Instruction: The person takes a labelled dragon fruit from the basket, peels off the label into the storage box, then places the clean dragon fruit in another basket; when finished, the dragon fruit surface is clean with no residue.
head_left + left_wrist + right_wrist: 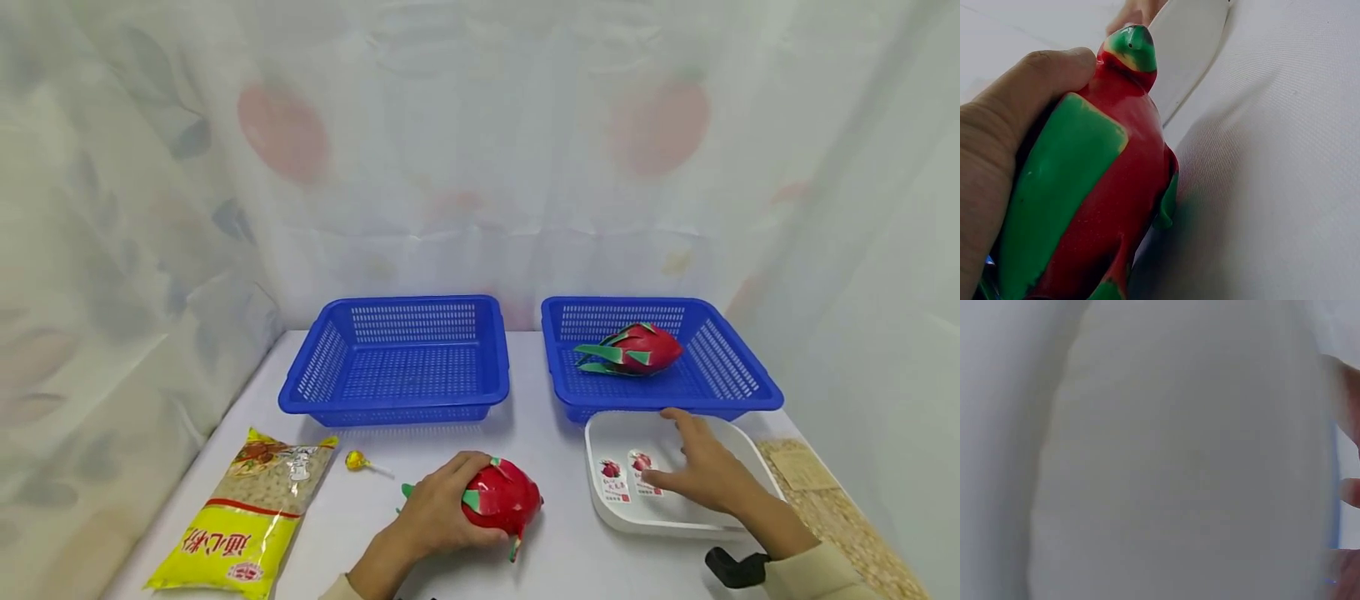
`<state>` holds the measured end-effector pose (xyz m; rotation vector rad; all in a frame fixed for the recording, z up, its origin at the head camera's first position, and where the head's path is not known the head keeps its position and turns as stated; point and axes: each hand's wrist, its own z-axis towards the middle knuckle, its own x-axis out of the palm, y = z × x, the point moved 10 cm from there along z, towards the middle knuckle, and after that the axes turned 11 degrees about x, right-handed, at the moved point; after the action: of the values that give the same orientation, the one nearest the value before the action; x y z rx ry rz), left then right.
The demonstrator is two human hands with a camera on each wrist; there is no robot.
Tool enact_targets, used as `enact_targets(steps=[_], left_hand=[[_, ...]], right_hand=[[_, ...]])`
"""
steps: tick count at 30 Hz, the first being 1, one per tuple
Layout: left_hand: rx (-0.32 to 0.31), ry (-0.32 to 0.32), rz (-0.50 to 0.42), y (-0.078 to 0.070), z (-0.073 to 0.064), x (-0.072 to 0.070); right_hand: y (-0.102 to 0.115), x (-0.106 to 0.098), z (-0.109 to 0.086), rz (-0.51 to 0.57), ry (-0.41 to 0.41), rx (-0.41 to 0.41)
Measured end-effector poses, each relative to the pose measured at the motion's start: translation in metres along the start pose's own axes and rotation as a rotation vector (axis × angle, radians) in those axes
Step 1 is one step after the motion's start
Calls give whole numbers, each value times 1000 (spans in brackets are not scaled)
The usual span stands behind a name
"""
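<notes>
My left hand (442,510) grips a red dragon fruit (504,498) with green scales, low over the white table. In the left wrist view, the thumb lies along the side of the dragon fruit (1122,181). My right hand (701,467) has its fingers spread over a shallow white tray (622,523), the thumb above one of two dragon fruit labels (643,471). In the right wrist view, the white tray (1179,450) fills most of the picture, blurred, and fingertips show at the right edge; whether they touch it I cannot tell.
Two blue baskets stand at the back; the right basket (750,392) holds another dragon fruit (645,348), and the left basket (412,375) stands beside it. A macaroni bag (243,517) and a yellow lollipop (357,460) lie at left. A bag of pale grains (847,508) lies at right.
</notes>
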<state>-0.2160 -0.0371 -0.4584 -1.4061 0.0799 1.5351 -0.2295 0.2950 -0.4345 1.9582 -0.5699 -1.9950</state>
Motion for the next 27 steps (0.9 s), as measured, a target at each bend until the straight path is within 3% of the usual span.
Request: enact_targets(steps=[8, 15, 22, 27], left_hand=[[47, -22, 10, -3, 1, -1], [18, -13, -11, -1, 0, -1], [20, -15, -11, -1, -2, 0], [27, -25, -3, -2, -1, -1]], right_hand=[[26, -45, -16, 2, -80, -58], [36, -98, -21, 23, -267, -176], [34, -139, -25, 40, -417, -326], [21, -156, -18, 52, -461, -323]])
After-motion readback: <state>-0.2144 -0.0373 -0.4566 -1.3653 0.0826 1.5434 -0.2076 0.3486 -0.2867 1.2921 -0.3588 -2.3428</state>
